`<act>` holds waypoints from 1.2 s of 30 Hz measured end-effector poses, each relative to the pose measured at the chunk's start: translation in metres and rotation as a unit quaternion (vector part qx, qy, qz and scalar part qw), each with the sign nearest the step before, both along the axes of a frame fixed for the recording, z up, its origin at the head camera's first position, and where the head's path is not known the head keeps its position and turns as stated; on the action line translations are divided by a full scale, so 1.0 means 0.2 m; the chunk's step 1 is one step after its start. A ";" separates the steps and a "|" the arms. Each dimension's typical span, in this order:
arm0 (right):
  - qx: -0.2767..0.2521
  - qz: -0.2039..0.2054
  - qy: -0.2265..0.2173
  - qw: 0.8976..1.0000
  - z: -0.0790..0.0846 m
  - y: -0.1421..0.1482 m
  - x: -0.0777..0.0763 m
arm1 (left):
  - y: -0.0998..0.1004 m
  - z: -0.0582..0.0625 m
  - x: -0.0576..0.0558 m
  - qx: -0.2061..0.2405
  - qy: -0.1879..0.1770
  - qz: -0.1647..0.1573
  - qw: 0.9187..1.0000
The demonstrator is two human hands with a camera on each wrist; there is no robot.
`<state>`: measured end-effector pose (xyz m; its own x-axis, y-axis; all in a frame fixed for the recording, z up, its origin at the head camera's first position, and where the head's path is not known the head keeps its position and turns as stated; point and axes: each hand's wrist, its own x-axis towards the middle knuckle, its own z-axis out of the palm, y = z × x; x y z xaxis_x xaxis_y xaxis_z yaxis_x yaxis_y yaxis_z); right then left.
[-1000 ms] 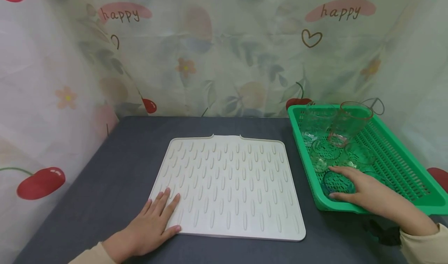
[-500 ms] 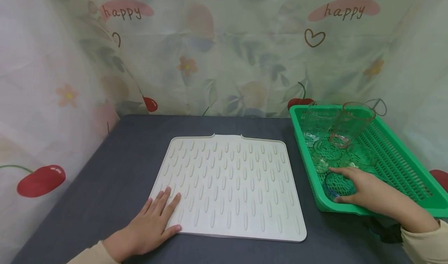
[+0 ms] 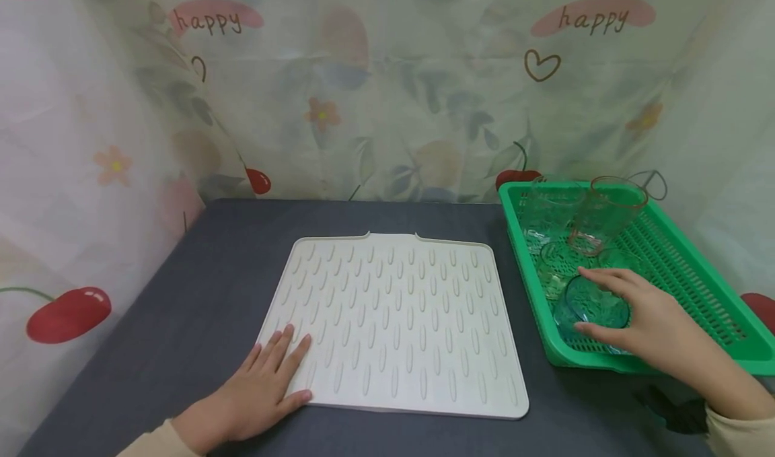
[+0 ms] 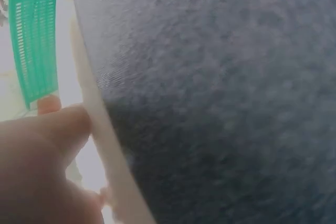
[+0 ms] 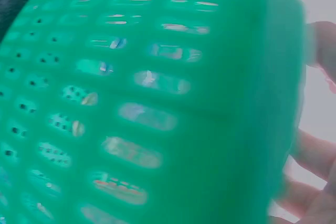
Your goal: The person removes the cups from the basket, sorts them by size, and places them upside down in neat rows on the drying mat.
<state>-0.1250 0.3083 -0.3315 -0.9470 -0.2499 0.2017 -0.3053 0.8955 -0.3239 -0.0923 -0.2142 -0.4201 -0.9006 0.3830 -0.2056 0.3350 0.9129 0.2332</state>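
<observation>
Got the left grip [image 3: 257, 391] spread on the white mat [image 3: 399, 329], near-left corner, over a dark worktop [image 3: 218, 275]. Pinching a bluish glass [image 3: 593, 303] at the green basket's [image 3: 566, 356] near-left corner, near other glasses [image 3: 605, 215], with the right grip [image 3: 656, 322].

The board [image 3: 393, 309] lies mid-table [image 3: 200, 322], with the left grip [image 3: 257, 390] on its near left corner. Right of it stands the basket [image 3: 575, 359]. Inside, two rear glasses [image 3: 547, 204] stand side by side, two middle glasses [image 3: 563, 262] before them. The front glass [image 3: 590, 305], in the right grip [image 3: 654, 319], is nearest. Behind the table hangs a curtain [image 3: 387, 107].
</observation>
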 end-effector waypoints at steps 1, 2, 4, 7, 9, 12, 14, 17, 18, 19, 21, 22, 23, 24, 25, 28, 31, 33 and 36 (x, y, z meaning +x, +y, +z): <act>-0.008 -0.001 0.020 1.000 0.01 0.00 0.01 | 0.00 0.02 0.00 0.005 -0.007 -0.003 1.000; -0.019 -0.001 0.043 0.999 0.03 -0.01 0.02 | 0.00 0.03 -0.01 0.012 -0.015 -0.005 1.000; -0.047 -0.003 0.079 0.996 0.05 -0.01 0.03 | -0.01 0.06 -0.02 0.029 -0.032 -0.006 0.999; -0.092 -0.008 0.124 0.988 0.09 -0.04 0.05 | -0.03 0.12 -0.05 0.067 -0.058 -0.001 0.996; -0.125 -0.008 0.150 0.981 0.11 -0.07 0.07 | -0.03 0.17 -0.07 0.101 -0.071 0.009 0.992; -0.161 0.004 0.185 0.969 0.14 -0.12 0.08 | -0.01 0.27 -0.08 0.145 -0.061 0.020 0.987; -0.186 0.022 0.194 0.963 0.17 -0.16 0.08 | 0.02 0.34 -0.08 0.166 -0.035 0.029 0.985; -0.209 0.056 0.197 0.956 0.20 -0.24 0.07 | 0.10 0.42 -0.08 0.191 0.022 0.039 0.980; -0.215 0.068 0.193 0.955 0.20 -0.26 0.07 | 0.12 0.44 -0.08 0.203 0.039 0.042 0.978; -0.221 0.081 0.190 0.953 0.21 -0.29 0.07 | 0.16 0.46 -0.07 0.219 0.058 0.042 0.973; -0.231 0.107 0.184 0.949 0.21 -0.34 0.07 | 0.22 0.49 -0.06 0.266 0.098 0.033 0.958; -0.237 0.120 0.179 0.947 0.21 -0.37 0.06 | 0.26 0.50 -0.06 0.294 0.116 0.025 0.948; -0.243 0.132 0.171 0.946 0.21 -0.40 0.06 | 0.29 0.51 -0.05 0.323 0.130 0.014 0.937; -0.247 0.143 0.163 0.944 0.21 -0.43 0.06 | 0.33 0.52 -0.04 0.352 0.142 0.000 0.925; -0.251 0.150 0.156 0.944 0.20 -0.47 0.06 | 0.36 0.52 -0.04 0.380 0.151 -0.016 0.912; -0.262 0.166 0.128 0.942 0.20 -0.55 0.06 | 0.47 0.52 -0.03 0.442 0.144 -0.056 0.884; -0.261 0.176 0.109 0.943 0.19 -0.62 0.06 | 0.56 0.51 -0.03 0.471 0.113 -0.081 0.871; -0.257 0.185 0.099 0.943 0.18 -0.66 0.06 | 0.60 0.50 -0.03 0.478 0.094 -0.088 0.869; -0.248 0.195 0.084 0.945 0.15 -0.70 0.06 | 0.65 0.47 -0.05 0.479 0.072 -0.090 0.870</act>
